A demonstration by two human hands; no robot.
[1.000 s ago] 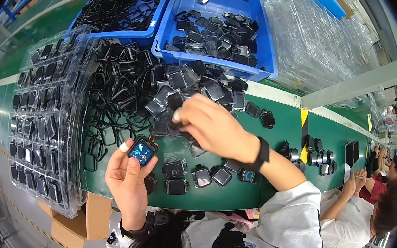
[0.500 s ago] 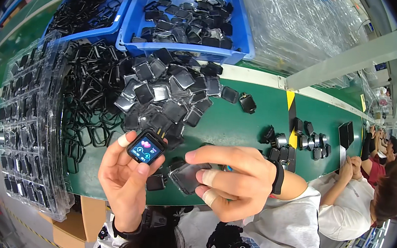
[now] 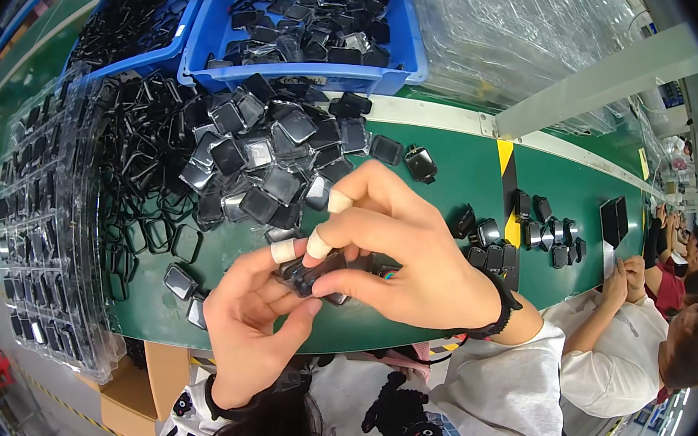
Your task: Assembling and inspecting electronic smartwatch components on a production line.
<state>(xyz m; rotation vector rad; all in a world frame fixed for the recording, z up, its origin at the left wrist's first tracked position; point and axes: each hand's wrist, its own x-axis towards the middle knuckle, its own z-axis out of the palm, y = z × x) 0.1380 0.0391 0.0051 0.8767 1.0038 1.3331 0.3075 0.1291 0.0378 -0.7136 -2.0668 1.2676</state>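
Note:
Close to the near edge of the bench, my left hand (image 3: 257,323) and my right hand (image 3: 412,263) meet around a small black smartwatch case (image 3: 305,284). Fingers of both are closed on it, and they hide most of it; its screen face does not show. Pale tape wraps several of my fingertips. Behind my right hand peeks a small coloured patch (image 3: 390,274), mostly covered. Left of my hands lie two loose dark square pieces, one a black square cover (image 3: 180,280). Beyond them spreads a heap of black square covers (image 3: 273,167), some with shiny clear film.
Tangled black frames (image 3: 147,154) lie left of the heap, beside stacked clear trays (image 3: 42,228). A blue bin (image 3: 297,68) stands behind. More watch cases (image 3: 494,256) sit at the right, near a striped tape line (image 3: 512,184). A co-worker (image 3: 619,357) works farther right.
My right hand has moved up and left onto the watch case in my left hand. The lit screen seen before is now hidden. The clear square cover no longer shows at my right fingertips.

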